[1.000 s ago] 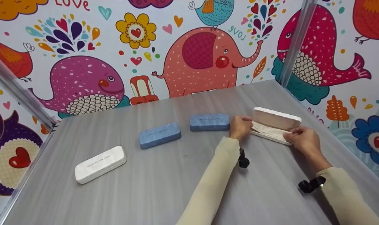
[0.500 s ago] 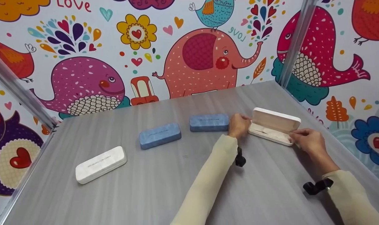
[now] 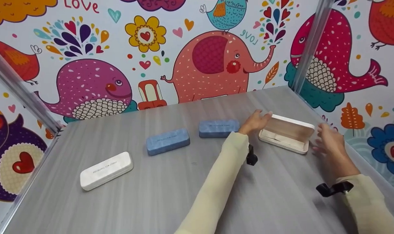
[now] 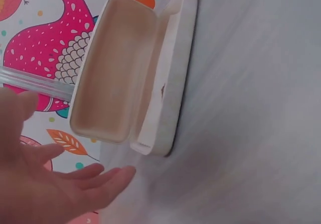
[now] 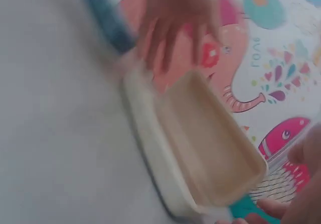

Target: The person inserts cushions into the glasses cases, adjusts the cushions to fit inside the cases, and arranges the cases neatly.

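A white glasses case (image 3: 291, 130) stands with its lid raised at the right of the table. In its base lies a pale folded cloth (image 4: 159, 78). My left hand (image 3: 256, 122) is at the case's left end, fingers spread and apart from it in the left wrist view. To the right of the case is my right hand (image 3: 332, 141), blurred, its fingers loose and holding nothing. Immediately left of my left hand sits a closed blue glasses case (image 3: 213, 128), partly covered by that hand's wrist.
A second blue glasses case (image 3: 168, 142) lies closed left of the first. Farther left and nearer is a closed white glasses case (image 3: 106, 170). Patterned wall panels (image 3: 151, 65) with metal corner posts (image 3: 310, 52) border the grey table (image 3: 151, 201) at the back and sides.
Both hands have let go of the cloth and the open case's ends. The left hand has risen toward the lid; the right has drawn away to the right. The cloth now lies flatter inside.
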`<action>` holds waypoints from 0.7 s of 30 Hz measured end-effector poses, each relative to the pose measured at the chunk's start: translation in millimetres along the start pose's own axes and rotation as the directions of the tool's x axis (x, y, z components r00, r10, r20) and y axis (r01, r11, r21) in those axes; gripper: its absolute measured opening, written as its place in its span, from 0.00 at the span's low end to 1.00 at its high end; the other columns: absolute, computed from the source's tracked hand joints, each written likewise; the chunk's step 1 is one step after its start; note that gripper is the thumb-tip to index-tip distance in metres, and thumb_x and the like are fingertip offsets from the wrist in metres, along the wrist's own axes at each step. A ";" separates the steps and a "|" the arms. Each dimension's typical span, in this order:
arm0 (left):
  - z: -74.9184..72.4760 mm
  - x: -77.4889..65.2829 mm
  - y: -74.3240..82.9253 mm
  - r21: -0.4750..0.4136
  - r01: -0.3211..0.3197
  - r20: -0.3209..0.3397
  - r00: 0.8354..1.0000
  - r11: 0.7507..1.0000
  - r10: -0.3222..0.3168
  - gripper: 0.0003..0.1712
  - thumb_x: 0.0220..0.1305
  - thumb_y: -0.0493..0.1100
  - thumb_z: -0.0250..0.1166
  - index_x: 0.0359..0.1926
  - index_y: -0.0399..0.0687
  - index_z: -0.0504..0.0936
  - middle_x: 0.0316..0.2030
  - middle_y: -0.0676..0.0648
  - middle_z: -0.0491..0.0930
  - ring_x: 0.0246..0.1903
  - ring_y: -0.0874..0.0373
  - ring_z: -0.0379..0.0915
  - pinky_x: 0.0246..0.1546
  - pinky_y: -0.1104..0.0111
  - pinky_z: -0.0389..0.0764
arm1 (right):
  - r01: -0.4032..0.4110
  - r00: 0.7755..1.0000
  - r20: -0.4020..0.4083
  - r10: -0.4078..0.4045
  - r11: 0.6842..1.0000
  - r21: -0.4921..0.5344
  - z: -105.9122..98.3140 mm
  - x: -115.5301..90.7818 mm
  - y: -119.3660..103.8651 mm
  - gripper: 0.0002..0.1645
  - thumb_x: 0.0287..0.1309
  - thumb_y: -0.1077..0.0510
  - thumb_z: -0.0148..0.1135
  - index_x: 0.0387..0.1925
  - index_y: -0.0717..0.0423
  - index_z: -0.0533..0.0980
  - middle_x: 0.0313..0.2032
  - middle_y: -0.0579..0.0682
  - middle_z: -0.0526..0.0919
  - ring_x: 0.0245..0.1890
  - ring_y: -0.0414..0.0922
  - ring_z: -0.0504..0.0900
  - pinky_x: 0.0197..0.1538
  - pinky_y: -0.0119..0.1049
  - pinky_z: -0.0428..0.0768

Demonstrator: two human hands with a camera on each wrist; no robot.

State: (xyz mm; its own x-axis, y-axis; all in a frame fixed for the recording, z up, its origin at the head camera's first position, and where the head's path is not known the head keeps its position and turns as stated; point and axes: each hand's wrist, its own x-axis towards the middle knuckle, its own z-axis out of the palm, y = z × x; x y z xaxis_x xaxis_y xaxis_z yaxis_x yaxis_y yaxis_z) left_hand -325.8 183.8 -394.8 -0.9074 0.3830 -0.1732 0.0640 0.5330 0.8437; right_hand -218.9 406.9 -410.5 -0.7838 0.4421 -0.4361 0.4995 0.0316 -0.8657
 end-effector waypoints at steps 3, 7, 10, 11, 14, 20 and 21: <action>0.2 1.0 -2.8 -0.056 -0.002 0.020 1.000 0.998 0.003 0.37 0.76 0.64 0.46 0.75 0.48 0.61 0.72 0.45 0.67 0.72 0.52 0.62 0.73 0.58 0.65 | -0.077 0.990 0.126 0.067 0.994 0.079 -3.4 1.0 -2.6 0.53 0.67 0.23 0.38 0.80 0.44 0.40 0.81 0.47 0.40 0.79 0.52 0.52 0.74 0.41 0.66; 1.6 2.3 -9.0 -0.174 -0.005 0.008 1.000 0.985 0.007 0.34 0.78 0.62 0.45 0.71 0.44 0.68 0.67 0.43 0.73 0.68 0.51 0.67 0.70 0.58 0.69 | -0.083 0.976 0.204 0.074 0.996 0.039 -4.4 2.3 -2.8 0.61 0.63 0.19 0.38 0.80 0.52 0.37 0.81 0.52 0.38 0.80 0.56 0.49 0.76 0.46 0.61; 2.8 2.7 -11.4 -0.267 0.032 0.015 0.999 0.963 -0.029 0.32 0.78 0.61 0.46 0.69 0.46 0.71 0.65 0.43 0.76 0.67 0.50 0.69 0.68 0.55 0.72 | -0.061 0.977 0.203 0.059 0.998 0.002 -2.7 3.2 -3.0 0.60 0.63 0.20 0.38 0.80 0.53 0.38 0.80 0.55 0.40 0.79 0.58 0.51 0.75 0.47 0.64; 3.2 2.6 -11.3 -0.287 0.046 0.025 0.999 0.957 -0.040 0.33 0.78 0.62 0.46 0.70 0.46 0.71 0.66 0.43 0.75 0.67 0.50 0.69 0.68 0.53 0.72 | -0.057 0.981 0.187 0.057 0.998 -0.007 -1.8 3.5 -3.3 0.60 0.63 0.20 0.38 0.80 0.52 0.38 0.80 0.56 0.41 0.78 0.59 0.53 0.74 0.47 0.66; 4.7 1.9 -10.1 -0.307 0.074 0.049 0.997 0.949 -0.062 0.34 0.77 0.63 0.46 0.72 0.48 0.69 0.68 0.43 0.72 0.69 0.48 0.67 0.66 0.50 0.73 | -0.038 0.991 0.131 0.040 0.999 -0.021 1.0 3.8 -3.6 0.58 0.64 0.22 0.40 0.80 0.52 0.40 0.80 0.58 0.45 0.77 0.60 0.57 0.68 0.45 0.73; 8.2 0.8 -10.3 -0.260 0.058 0.010 0.998 0.964 -0.057 0.31 0.78 0.61 0.47 0.68 0.48 0.73 0.64 0.46 0.77 0.64 0.53 0.73 0.62 0.54 0.78 | -0.009 0.998 0.063 0.013 0.997 -0.071 4.4 4.0 -1.1 0.56 0.67 0.26 0.42 0.79 0.57 0.40 0.78 0.63 0.49 0.74 0.62 0.61 0.56 0.38 0.83; 8.7 1.0 -10.9 -0.246 0.051 -0.005 0.999 0.968 -0.054 0.29 0.78 0.60 0.47 0.66 0.47 0.76 0.60 0.47 0.80 0.59 0.55 0.76 0.59 0.55 0.80 | -0.012 0.998 0.058 0.017 0.997 -0.078 4.6 4.4 -0.8 0.57 0.67 0.26 0.42 0.79 0.58 0.41 0.78 0.64 0.49 0.74 0.62 0.61 0.55 0.37 0.83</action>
State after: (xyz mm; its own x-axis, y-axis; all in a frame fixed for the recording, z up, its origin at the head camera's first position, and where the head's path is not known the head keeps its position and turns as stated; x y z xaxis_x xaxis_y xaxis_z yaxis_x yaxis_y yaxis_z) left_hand -323.8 185.0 -408.6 -0.9114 0.3501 -0.2163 -0.0869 0.3499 0.9327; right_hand -224.4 404.7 -412.9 -0.7953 0.3902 -0.4639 0.5363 0.0963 -0.8385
